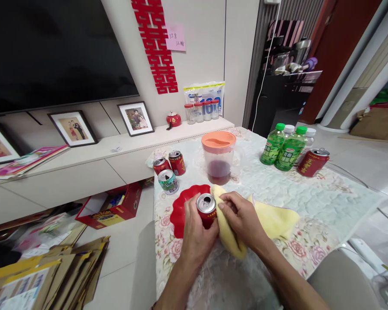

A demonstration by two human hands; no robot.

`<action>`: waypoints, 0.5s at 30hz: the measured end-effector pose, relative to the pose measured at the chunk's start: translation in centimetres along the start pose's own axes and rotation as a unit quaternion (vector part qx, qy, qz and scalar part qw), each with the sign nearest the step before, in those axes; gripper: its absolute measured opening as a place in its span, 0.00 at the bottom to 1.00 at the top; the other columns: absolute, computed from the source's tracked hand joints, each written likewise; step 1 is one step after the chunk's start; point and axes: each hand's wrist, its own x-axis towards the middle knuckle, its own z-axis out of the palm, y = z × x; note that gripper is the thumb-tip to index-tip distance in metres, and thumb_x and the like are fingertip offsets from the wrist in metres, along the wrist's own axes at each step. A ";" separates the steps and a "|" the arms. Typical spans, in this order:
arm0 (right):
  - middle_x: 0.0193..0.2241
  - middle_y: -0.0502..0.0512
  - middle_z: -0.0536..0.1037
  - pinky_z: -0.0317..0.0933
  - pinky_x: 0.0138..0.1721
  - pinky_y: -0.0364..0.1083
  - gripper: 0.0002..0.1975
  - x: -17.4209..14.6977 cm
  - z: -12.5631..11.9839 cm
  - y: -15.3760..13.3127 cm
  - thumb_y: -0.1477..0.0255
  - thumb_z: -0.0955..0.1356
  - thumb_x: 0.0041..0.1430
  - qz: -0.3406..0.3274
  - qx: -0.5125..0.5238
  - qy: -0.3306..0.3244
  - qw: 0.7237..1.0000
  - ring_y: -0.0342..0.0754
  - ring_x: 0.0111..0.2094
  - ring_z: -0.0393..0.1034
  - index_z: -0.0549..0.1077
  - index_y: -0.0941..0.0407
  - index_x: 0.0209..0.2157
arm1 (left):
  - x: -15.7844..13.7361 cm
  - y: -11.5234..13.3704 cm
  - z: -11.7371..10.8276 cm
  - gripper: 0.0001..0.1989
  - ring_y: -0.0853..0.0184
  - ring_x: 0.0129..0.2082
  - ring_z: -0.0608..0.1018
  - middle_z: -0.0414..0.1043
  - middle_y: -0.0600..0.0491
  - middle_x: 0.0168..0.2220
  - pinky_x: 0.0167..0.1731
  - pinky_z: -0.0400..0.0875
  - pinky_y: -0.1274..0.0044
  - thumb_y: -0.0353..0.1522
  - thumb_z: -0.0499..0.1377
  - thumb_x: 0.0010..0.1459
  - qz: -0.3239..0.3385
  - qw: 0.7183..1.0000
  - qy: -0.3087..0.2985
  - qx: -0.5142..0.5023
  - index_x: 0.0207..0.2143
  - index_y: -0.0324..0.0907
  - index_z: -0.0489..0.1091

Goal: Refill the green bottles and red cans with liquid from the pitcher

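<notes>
My left hand [196, 230] is wrapped round a red drink can [207, 206], whose opened top faces up. Pinched in my right hand [241, 217] is a yellow cloth [226, 232], pressed against the can's right side; part of it spreads over the table to the right. Beneath and behind the can lies a red scalloped plate [177, 215], partly covered by my left hand. Beyond the hands stands a clear pitcher [219, 161] with an orange lid and some dark reddish liquid inside.
Two red cans [176, 162] and a green-and-white can [168, 181] stand at the table's left edge. Several green-labelled bottles [289, 148] and another red can [313, 162] are at the right. A flowered cloth [310, 241] covers the table. Flattened cardboard [58, 275] lies on the floor.
</notes>
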 end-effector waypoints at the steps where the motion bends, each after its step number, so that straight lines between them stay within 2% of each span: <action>1: 0.33 0.55 0.80 0.67 0.35 0.46 0.07 0.1 0.0 0.2 0.70 0.66 0.66 -0.003 -0.004 0.002 1.000 0.49 0.33 0.75 0.76 0.56 0.39 | -0.1 0.0 0.0 0.31 0.47 0.59 0.72 0.67 0.39 0.57 0.59 0.68 0.53 0.37 0.64 0.56 -0.010 1.000 -0.010 -0.008 0.60 0.40 0.60; 4: 0.35 0.55 0.82 0.68 0.38 0.47 0.08 0.2 0.1 0.7 0.73 0.65 0.67 -0.020 -0.017 0.010 1.000 0.50 0.36 0.77 0.78 0.56 0.37 | -0.3 0.0 0.1 0.35 0.47 0.62 0.72 0.67 0.37 0.60 0.61 0.66 0.52 0.37 0.63 0.56 -0.038 0.998 -0.040 -0.040 0.63 0.40 0.54; 7: 0.34 0.54 0.81 0.68 0.38 0.46 0.08 0.0 0.3 0.4 0.75 0.65 0.67 -0.048 -0.028 0.028 0.998 0.49 0.35 0.77 0.78 0.56 0.37 | -0.3 -0.1 -0.1 0.35 0.46 0.62 0.73 0.68 0.37 0.61 0.61 0.66 0.51 0.38 0.62 0.57 -0.050 0.997 -0.039 -0.043 0.64 0.41 0.53; 12: 0.34 0.53 0.80 0.68 0.38 0.44 0.07 -0.8 0.7 -1.2 0.77 0.66 0.68 -0.120 -0.034 0.047 0.991 0.46 0.36 0.76 0.77 0.55 0.38 | 0.2 -0.4 -0.2 0.35 0.44 0.57 0.76 0.73 0.38 0.57 0.55 0.70 0.51 0.42 0.65 0.56 -0.064 0.997 -0.021 -0.029 0.61 0.41 0.57; 15: 0.35 0.54 0.80 0.68 0.42 0.44 0.08 -1.0 0.9 -1.7 0.78 0.65 0.70 -0.176 -0.047 0.037 0.983 0.47 0.38 0.76 0.76 0.56 0.40 | 0.3 -0.6 0.0 0.35 0.43 0.57 0.76 0.73 0.39 0.57 0.55 0.70 0.52 0.39 0.67 0.53 -0.035 0.999 0.003 -0.005 0.61 0.43 0.60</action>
